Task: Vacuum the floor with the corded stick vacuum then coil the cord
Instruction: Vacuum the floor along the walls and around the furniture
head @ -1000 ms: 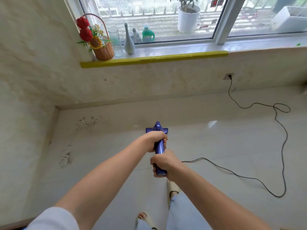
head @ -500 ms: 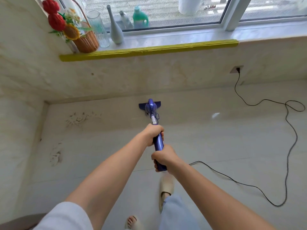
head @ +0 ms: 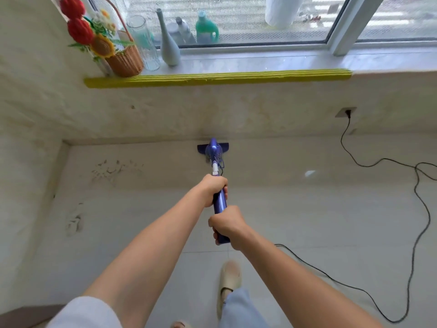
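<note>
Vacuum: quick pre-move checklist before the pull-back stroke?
1. Left hand grips vacuum handle: ok.
2. Right hand grips handle end: ok.
3. Floor head at the wall base, no room forward: ok to reverse.
4. Cord plugged into outlet: ok.
5. Cord lies right of the stroke path: ok.
6. Dirt marks on floor left uncleaned: not ok.
</note>
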A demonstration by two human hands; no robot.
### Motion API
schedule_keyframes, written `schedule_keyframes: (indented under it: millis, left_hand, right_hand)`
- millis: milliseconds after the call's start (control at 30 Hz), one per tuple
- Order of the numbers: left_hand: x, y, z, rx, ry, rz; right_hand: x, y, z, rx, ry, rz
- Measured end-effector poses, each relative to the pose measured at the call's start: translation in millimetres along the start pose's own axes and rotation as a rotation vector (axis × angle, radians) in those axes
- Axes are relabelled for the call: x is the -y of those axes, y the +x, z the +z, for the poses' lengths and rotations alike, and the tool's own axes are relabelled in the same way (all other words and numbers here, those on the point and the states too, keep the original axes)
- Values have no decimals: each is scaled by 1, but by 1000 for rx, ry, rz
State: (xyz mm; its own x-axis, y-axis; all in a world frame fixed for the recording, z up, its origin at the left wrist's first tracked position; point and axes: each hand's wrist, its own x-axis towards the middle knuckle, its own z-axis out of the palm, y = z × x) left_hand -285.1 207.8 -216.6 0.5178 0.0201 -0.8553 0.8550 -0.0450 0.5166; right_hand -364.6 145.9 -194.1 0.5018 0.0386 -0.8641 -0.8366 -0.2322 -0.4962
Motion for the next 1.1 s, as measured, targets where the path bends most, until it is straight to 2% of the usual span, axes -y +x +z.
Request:
schedule_keyframes:
  millis: [267, 533, 733, 1100]
  left_hand:
    - [22, -46, -31, 31, -37, -34]
    - [92, -102, -70, -5, -108, -68]
    - [133, -129, -119, -63, -135, -31]
    - [130, -122, -183, -89, -269, -55]
  right_hand:
    - [-6, -53, 31, 38, 60, 39]
    - [-50, -130, 75, 131, -50, 13]
    - [-61, -166, 114, 207, -132, 20]
    - [-42, -135, 166, 237, -211, 15]
